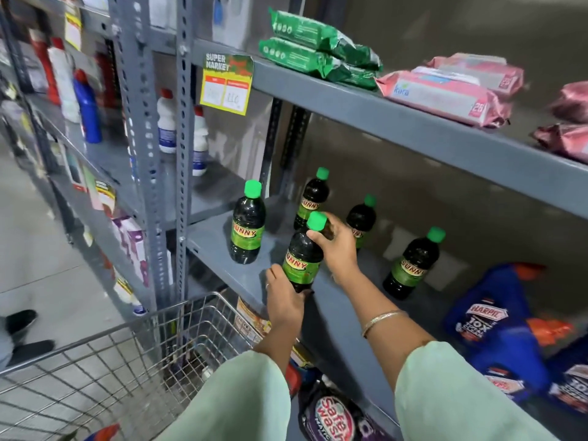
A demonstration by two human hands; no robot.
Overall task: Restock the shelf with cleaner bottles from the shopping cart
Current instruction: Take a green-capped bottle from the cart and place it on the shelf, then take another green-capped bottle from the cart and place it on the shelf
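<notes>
**Both hands on a green-capped bottle at the shelf edge**

At the front lip of the grey shelf, I am watching a dark cleaner bottle with a green cap and a green "SUNNY" label being held upright, tilting slightly. My right hand is wrapping the bottle's shoulder just under the cap, fingers curled shut around it. My left hand is cupping the base from the 7 o'clock side, also closed on the bottle.

Four matching bottles are standing on the same shelf: one at 10 o'clock of the held bottle, one at 12 o'clock just behind it, one at 2 o'clock partly hidden by the right hand, and one at 3 o'clock, well apart.

Blue refill pouches are lying at 4 o'clock on the shelf. Green packs and pink packs are sitting on the upper shelf. A wire shopping cart is showing at 7 o'clock.
</notes>
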